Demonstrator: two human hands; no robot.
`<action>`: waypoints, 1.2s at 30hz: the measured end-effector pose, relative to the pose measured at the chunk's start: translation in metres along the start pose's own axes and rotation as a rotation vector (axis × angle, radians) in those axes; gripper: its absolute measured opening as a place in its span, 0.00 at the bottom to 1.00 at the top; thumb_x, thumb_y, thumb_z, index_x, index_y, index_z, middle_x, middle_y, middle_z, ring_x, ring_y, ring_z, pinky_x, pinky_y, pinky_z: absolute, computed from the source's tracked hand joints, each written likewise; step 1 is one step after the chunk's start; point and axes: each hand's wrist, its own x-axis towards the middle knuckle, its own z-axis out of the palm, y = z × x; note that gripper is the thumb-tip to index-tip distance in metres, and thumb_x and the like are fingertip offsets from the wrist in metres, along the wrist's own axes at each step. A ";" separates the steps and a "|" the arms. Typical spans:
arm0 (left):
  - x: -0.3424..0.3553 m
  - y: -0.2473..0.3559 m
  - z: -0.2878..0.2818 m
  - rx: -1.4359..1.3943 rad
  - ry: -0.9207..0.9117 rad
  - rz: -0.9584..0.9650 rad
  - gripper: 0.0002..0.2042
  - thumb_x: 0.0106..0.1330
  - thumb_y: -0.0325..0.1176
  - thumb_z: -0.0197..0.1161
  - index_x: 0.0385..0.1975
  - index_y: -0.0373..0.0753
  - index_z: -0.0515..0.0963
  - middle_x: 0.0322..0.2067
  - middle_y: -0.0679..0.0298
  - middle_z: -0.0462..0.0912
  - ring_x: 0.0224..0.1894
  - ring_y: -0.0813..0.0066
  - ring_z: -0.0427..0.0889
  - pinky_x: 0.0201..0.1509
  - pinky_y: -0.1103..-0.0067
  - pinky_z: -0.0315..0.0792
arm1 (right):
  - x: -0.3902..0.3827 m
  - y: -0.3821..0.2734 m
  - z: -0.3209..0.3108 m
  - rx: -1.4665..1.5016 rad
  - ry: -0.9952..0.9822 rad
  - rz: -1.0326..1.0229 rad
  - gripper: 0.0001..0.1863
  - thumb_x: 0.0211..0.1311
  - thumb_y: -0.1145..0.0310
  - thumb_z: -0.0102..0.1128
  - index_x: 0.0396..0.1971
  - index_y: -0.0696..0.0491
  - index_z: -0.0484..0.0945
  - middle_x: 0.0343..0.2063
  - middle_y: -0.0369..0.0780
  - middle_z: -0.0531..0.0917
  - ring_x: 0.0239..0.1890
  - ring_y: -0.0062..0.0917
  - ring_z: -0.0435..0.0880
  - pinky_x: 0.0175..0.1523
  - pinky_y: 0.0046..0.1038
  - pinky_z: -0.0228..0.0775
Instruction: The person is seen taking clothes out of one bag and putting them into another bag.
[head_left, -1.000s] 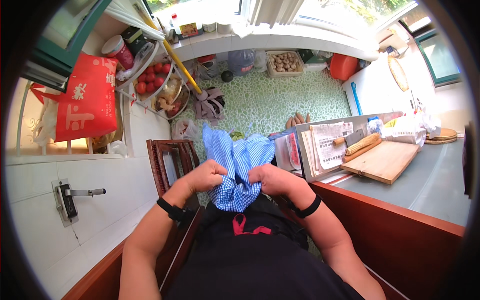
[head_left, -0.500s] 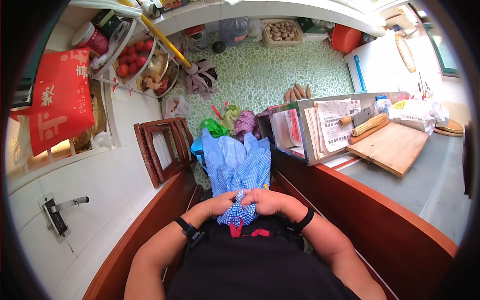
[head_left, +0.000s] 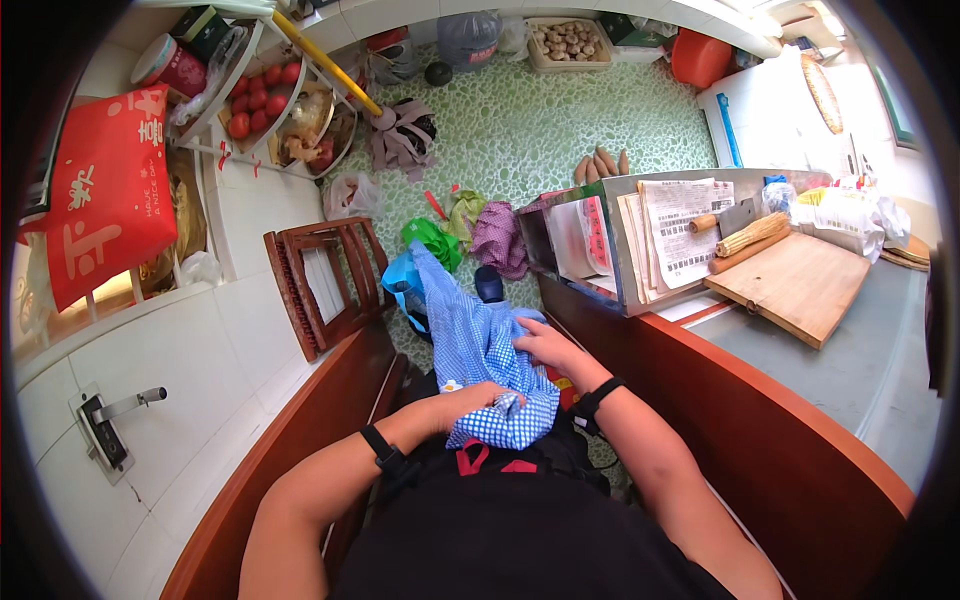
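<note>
A blue-and-white checked cloth (head_left: 480,335) hangs in folds in front of my body, its near end bunched near my waist. My left hand (head_left: 478,402) is closed on that near end, its fingertips partly hidden in the fabric. Higher up, my right hand (head_left: 548,345) lies against the cloth's right edge with its fingers stretched out. The far corner of the cloth reaches a light-blue bag (head_left: 400,280) on the floor. A dark shoe (head_left: 489,284) shows beside the cloth.
Green (head_left: 432,240) and purple checked (head_left: 497,240) bundles lie ahead on the floor. A folded wooden chair (head_left: 330,280) leans at left, below a rack of red fruit (head_left: 262,105). At right, a counter holds a cutting board (head_left: 795,290). Wooden panels (head_left: 740,410) flank me.
My right hand has parted from my left and moved up and right along the cloth, its fingers now spread. The cloth has shifted and narrowed at its far end, uncovering the shoe.
</note>
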 end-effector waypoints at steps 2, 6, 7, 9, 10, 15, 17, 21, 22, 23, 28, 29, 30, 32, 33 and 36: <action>0.007 0.012 0.008 -0.030 -0.032 0.122 0.16 0.65 0.33 0.66 0.49 0.34 0.78 0.43 0.65 0.85 0.48 0.78 0.79 0.58 0.76 0.72 | 0.007 -0.008 0.006 0.019 -0.113 -0.112 0.39 0.65 0.61 0.60 0.76 0.50 0.60 0.53 0.50 0.83 0.52 0.29 0.81 0.56 0.32 0.74; 0.009 0.010 0.003 -0.078 -0.204 0.084 0.23 0.64 0.38 0.70 0.56 0.35 0.76 0.49 0.66 0.81 0.53 0.77 0.76 0.63 0.75 0.70 | 0.018 -0.012 0.033 -0.832 -0.458 -0.361 0.39 0.67 0.54 0.56 0.77 0.43 0.58 0.67 0.53 0.73 0.67 0.48 0.74 0.71 0.37 0.64; 0.004 0.004 0.000 -0.080 -0.210 0.065 0.24 0.62 0.36 0.72 0.57 0.36 0.76 0.49 0.66 0.81 0.54 0.77 0.75 0.63 0.75 0.69 | 0.015 -0.015 0.044 -0.913 -0.547 -0.285 0.37 0.69 0.55 0.54 0.76 0.47 0.60 0.66 0.52 0.75 0.67 0.46 0.75 0.72 0.36 0.64; -0.001 0.016 -0.005 -0.126 -0.168 0.006 0.24 0.61 0.34 0.73 0.57 0.35 0.76 0.50 0.65 0.81 0.54 0.77 0.76 0.63 0.75 0.69 | 0.003 -0.017 0.053 -1.010 -0.690 -0.171 0.34 0.71 0.57 0.52 0.75 0.51 0.62 0.65 0.51 0.76 0.67 0.43 0.75 0.72 0.35 0.64; -0.002 0.024 -0.008 -0.169 -0.130 -0.046 0.24 0.60 0.31 0.74 0.56 0.35 0.77 0.50 0.65 0.81 0.55 0.76 0.76 0.63 0.75 0.69 | -0.006 -0.015 0.050 -0.978 -0.717 -0.163 0.34 0.71 0.57 0.52 0.74 0.51 0.62 0.65 0.51 0.76 0.67 0.43 0.75 0.72 0.34 0.64; -0.010 0.028 -0.038 -0.384 0.082 -0.059 0.28 0.57 0.15 0.58 0.61 0.39 0.75 0.50 0.61 0.82 0.53 0.78 0.78 0.57 0.79 0.72 | -0.035 -0.001 0.042 -0.681 -0.757 -0.265 0.33 0.72 0.58 0.52 0.73 0.53 0.63 0.65 0.50 0.76 0.67 0.41 0.75 0.72 0.34 0.64; -0.015 0.035 -0.035 -0.443 0.146 -0.006 0.29 0.58 0.16 0.59 0.63 0.38 0.73 0.55 0.59 0.80 0.56 0.79 0.76 0.60 0.78 0.71 | -0.042 0.006 0.040 -0.609 -0.733 -0.284 0.32 0.72 0.59 0.52 0.73 0.53 0.63 0.65 0.50 0.76 0.67 0.40 0.74 0.72 0.33 0.64; -0.026 -0.021 -0.029 -0.493 0.418 -0.029 0.28 0.66 0.30 0.62 0.68 0.40 0.68 0.63 0.56 0.74 0.63 0.76 0.72 0.65 0.75 0.69 | -0.058 0.013 0.037 -0.521 -0.679 -0.311 0.31 0.73 0.60 0.52 0.72 0.54 0.64 0.65 0.49 0.76 0.67 0.39 0.74 0.72 0.32 0.64; -0.025 -0.046 -0.027 -0.509 0.614 -0.111 0.28 0.68 0.36 0.63 0.68 0.40 0.68 0.64 0.54 0.74 0.64 0.72 0.73 0.66 0.73 0.68 | -0.062 0.016 0.035 -0.504 -0.660 -0.312 0.31 0.73 0.60 0.52 0.72 0.55 0.64 0.65 0.49 0.75 0.67 0.39 0.74 0.72 0.32 0.64; -0.023 -0.062 -0.027 -0.515 0.607 -0.112 0.28 0.68 0.36 0.63 0.68 0.40 0.68 0.64 0.54 0.74 0.64 0.72 0.73 0.66 0.73 0.68 | -0.068 0.019 0.032 -0.488 -0.638 -0.310 0.31 0.73 0.60 0.52 0.72 0.55 0.64 0.65 0.49 0.75 0.67 0.38 0.74 0.72 0.32 0.64; 0.011 -0.153 -0.020 0.162 0.699 -0.581 0.46 0.62 0.54 0.66 0.72 0.25 0.59 0.70 0.37 0.64 0.74 0.45 0.63 0.77 0.67 0.58 | -0.091 0.034 0.015 -0.455 -0.552 -0.292 0.29 0.74 0.62 0.51 0.71 0.56 0.65 0.65 0.49 0.75 0.67 0.37 0.74 0.72 0.31 0.64; 0.015 -0.131 -0.020 -0.145 0.606 -0.504 0.48 0.62 0.53 0.67 0.71 0.20 0.57 0.70 0.32 0.62 0.74 0.42 0.61 0.78 0.67 0.56 | -0.095 0.037 0.014 -0.447 -0.544 -0.289 0.29 0.74 0.62 0.51 0.71 0.57 0.65 0.65 0.48 0.75 0.67 0.37 0.74 0.72 0.31 0.64; 0.033 -0.170 -0.017 -0.078 0.568 -0.549 0.48 0.62 0.53 0.67 0.73 0.23 0.56 0.71 0.36 0.62 0.75 0.45 0.61 0.78 0.67 0.56 | -0.097 0.038 0.014 -0.440 -0.536 -0.290 0.29 0.74 0.62 0.51 0.70 0.57 0.65 0.65 0.48 0.75 0.67 0.36 0.74 0.72 0.31 0.64; 0.051 -0.177 -0.010 0.161 0.393 -0.225 0.39 0.66 0.50 0.65 0.69 0.26 0.65 0.68 0.41 0.69 0.70 0.48 0.70 0.74 0.68 0.62 | -0.102 0.044 0.010 -0.426 -0.515 -0.271 0.28 0.74 0.63 0.51 0.70 0.58 0.66 0.66 0.48 0.75 0.68 0.36 0.74 0.72 0.31 0.63; 0.062 -0.184 -0.003 0.149 0.396 -0.227 0.39 0.66 0.50 0.65 0.69 0.26 0.65 0.68 0.41 0.69 0.70 0.48 0.70 0.74 0.68 0.62 | -0.104 0.045 0.009 -0.420 -0.509 -0.266 0.28 0.74 0.63 0.51 0.70 0.58 0.66 0.66 0.48 0.75 0.68 0.35 0.74 0.72 0.30 0.63; 0.068 -0.185 0.017 -0.298 0.246 -0.330 0.36 0.68 0.49 0.63 0.67 0.27 0.67 0.66 0.42 0.71 0.67 0.49 0.73 0.72 0.68 0.65 | -0.110 0.051 0.004 -0.409 -0.474 -0.253 0.27 0.75 0.64 0.51 0.69 0.59 0.66 0.66 0.48 0.75 0.68 0.34 0.73 0.72 0.30 0.63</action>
